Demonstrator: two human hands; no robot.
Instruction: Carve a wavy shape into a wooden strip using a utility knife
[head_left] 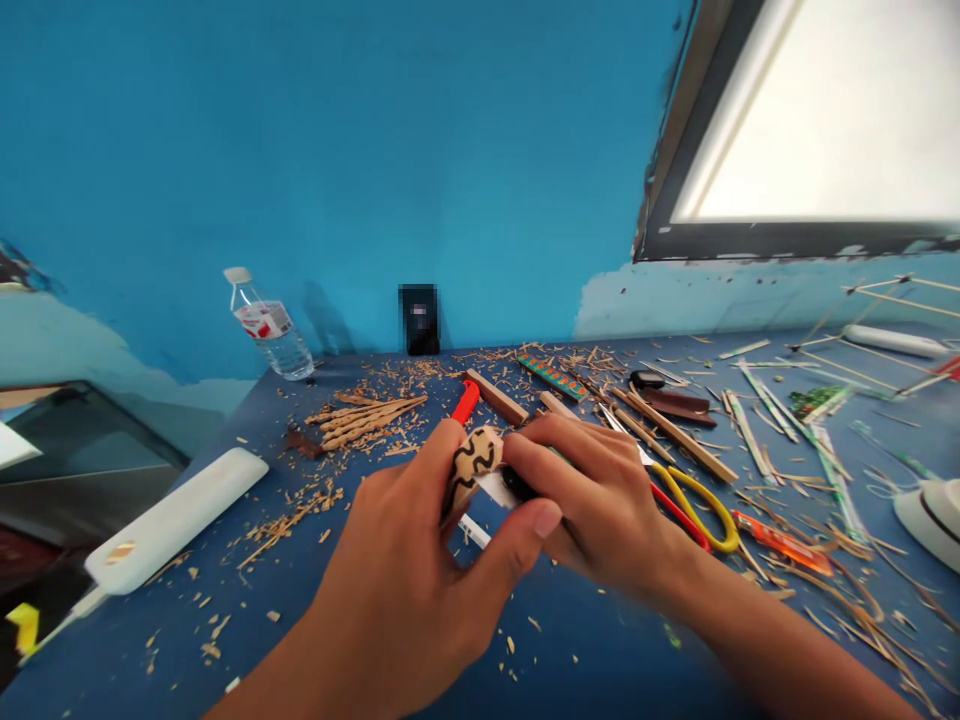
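My left hand (409,550) is closed around a light wooden piece (478,457) whose end is marked with black wavy lines. Against its right side, my right hand (600,495) grips a tool with a black handle (517,484) and a flat, pale, blade-like part. The fingers cover most of this tool, so its exact kind is unclear. Both hands are close together above the blue table. Just beyond the left fingers lies a red-handled tool (466,400). Scissors (701,510) with yellow and red handles lie beside my right wrist.
Wood shavings litter the blue table (300,640). A water bottle (270,325) and a dark phone-like device (420,320) stand near the wall. A white power strip (180,520) lies left. Carved sticks (367,422), an orange cutter (784,543) and a stick frame (862,330) are around.
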